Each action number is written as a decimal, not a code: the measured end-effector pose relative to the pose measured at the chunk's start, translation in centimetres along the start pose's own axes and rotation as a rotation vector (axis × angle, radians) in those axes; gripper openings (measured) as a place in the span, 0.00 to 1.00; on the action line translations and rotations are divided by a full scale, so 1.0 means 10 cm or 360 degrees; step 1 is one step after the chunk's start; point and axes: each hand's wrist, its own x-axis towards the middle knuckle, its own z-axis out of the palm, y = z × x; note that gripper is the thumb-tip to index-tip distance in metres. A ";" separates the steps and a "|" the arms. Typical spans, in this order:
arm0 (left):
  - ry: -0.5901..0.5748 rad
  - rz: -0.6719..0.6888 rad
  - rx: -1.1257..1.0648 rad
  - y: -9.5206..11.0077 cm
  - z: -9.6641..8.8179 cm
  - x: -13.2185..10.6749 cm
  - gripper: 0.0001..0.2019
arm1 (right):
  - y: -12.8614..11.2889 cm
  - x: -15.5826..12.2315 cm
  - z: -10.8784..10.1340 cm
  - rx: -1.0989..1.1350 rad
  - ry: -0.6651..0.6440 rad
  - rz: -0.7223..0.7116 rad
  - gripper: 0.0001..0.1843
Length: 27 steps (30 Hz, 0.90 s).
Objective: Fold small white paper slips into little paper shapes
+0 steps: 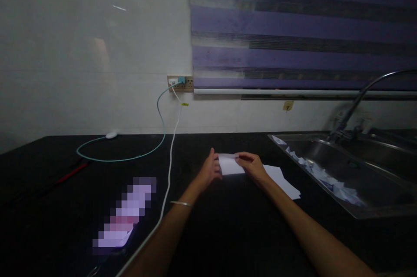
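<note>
A small white sheet of paper (230,165) is between my two hands, just above or on the dark countertop. My right hand (254,167) pinches it near its upper right side with thumb and fingers. At the left edge of the sheet, my left hand (209,170) has its fingers stretched out and its thumb raised, touching or nearly touching the paper. More white sheets (282,182) lie partly under my right wrist, fanned toward the lower right. A thin bangle (181,203) circles my left wrist.
White folded paper pieces (325,177) line the left rim of a steel sink (374,215) with a curved faucet (350,114). A white cable (170,168) crosses the countertop by my left arm from the wall socket (189,83). A lit, blurred-out phone-like device (125,216) lies left.
</note>
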 end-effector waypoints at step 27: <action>-0.0153 0.0311 0.0471 -0.03 0.02 -0.07 0.28 | -0.17 -0.10 0.13 -0.0150 -0.0223 0.0110 0.22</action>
